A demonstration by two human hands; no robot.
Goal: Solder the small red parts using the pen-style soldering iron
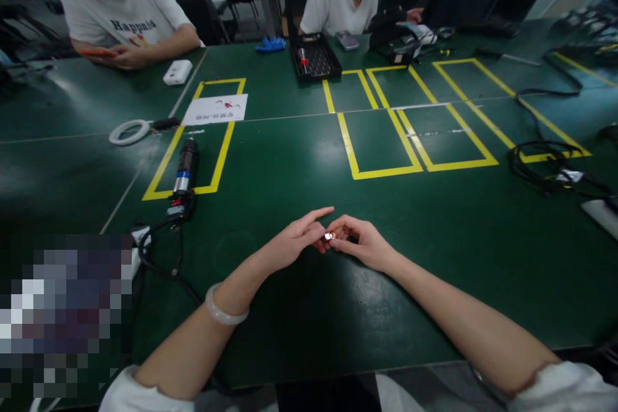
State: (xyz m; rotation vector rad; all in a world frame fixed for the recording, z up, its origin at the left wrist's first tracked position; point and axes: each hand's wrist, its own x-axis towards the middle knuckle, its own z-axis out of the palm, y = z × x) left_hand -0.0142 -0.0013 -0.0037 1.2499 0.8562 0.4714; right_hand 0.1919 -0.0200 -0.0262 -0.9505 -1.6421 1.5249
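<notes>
Above the green table, near its front, my two hands meet around a small shiny piece [329, 236] with white and orange-red glints; its kind is too small to make out. My right hand [364, 241] pinches this piece between thumb and fingers. On its other side, my left hand [294, 241] closes its thumb and lower fingers at the piece, while the index finger points out straight. A pale bangle [226, 306] circles my left wrist. Part of the small piece is hidden by the fingertips.
A black-and-silver cylindrical tool [183, 170] with a cable lies left. Further back are a paper sheet [215, 109], a white tape roll [129, 132] and a black tray [316, 67] with a red screwdriver [303, 61]. Coiled black cable [545, 158] lies right. Two people sit opposite.
</notes>
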